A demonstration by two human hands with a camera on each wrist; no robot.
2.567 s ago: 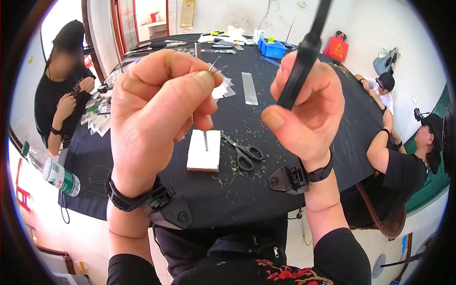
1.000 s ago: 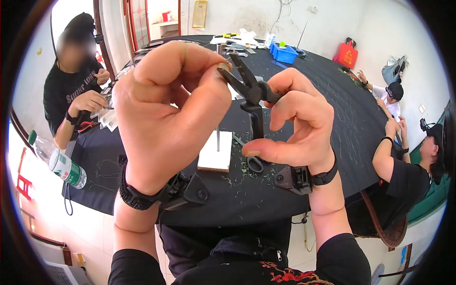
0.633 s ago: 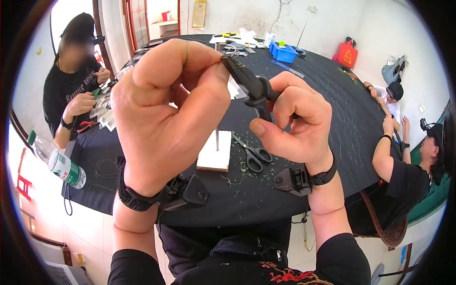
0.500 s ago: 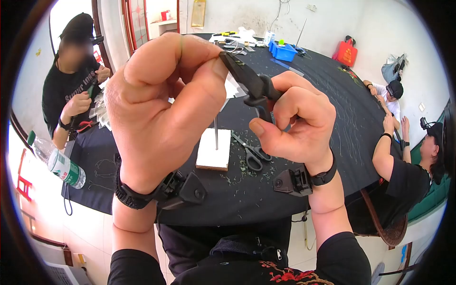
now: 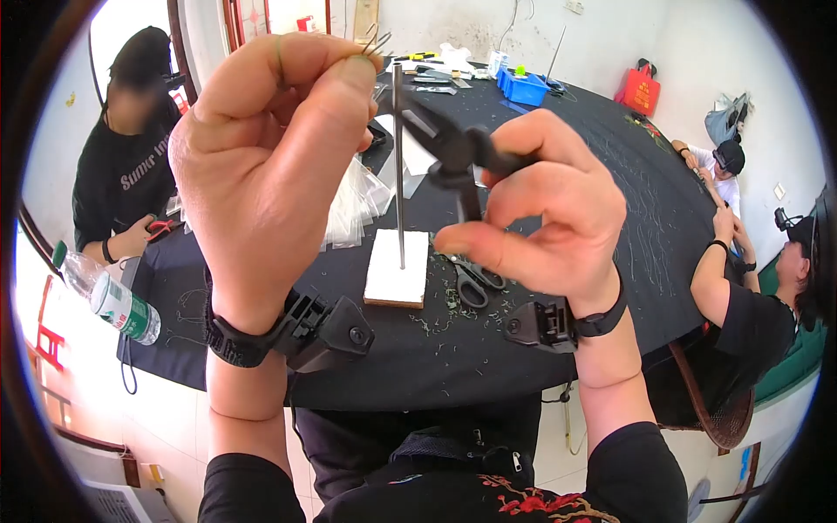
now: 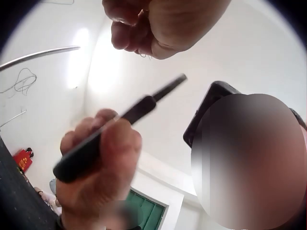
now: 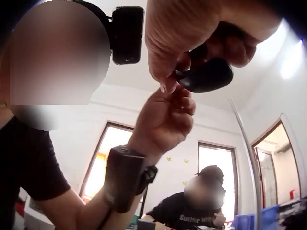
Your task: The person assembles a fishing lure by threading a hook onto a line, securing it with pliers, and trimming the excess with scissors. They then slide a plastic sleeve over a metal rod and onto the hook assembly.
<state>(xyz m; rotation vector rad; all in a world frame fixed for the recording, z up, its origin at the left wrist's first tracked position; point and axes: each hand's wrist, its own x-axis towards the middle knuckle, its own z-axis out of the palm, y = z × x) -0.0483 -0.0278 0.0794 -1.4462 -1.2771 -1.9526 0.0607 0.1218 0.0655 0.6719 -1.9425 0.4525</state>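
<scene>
My left hand (image 5: 275,166) is raised left of the upright metal rod (image 5: 399,174), thumb and forefinger pinching a thin bent wire (image 5: 375,40) with curved ends above the fingertips. In my right hand (image 5: 558,205) are black pliers (image 5: 449,148), their blurred tip pointing up-left beside the rod. The left wrist view shows the pliers' handle (image 6: 81,158) gripped in the right fist, away from the left hand (image 6: 172,24) overhead. In the right wrist view a black handle (image 7: 208,76) sticks out under the right hand (image 7: 192,33). The rod stands in a white-topped block (image 5: 392,288).
Dark-handled scissors (image 5: 472,289) lie right of the block among green clippings. Clear plastic bags (image 5: 349,213) sit behind the left hand. A blue bin (image 5: 523,88) stands at the back, and a water bottle (image 5: 113,301) at the left edge. Other people sit around the table.
Earlier the hands were apart, then the pliers' tip met the left fingertips. Now the left hand has drawn up and left with the wire, apart from the pliers, baring the rod.
</scene>
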